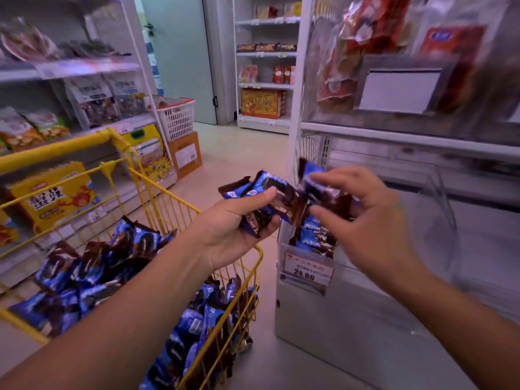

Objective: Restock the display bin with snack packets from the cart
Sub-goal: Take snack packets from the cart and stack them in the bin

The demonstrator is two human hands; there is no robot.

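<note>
Gripping a bunch of blue-and-brown snack packets, the left hand is seen above the yellow cart, where many more packets are heaped. One packet is pinched by the right hand above the clear display bin, in which a few packets are already held.

Both forearms are bare to the frame edge; no sleeve is visible. The left hand and right hand are bare, ungloved, with short fingernails.
</note>
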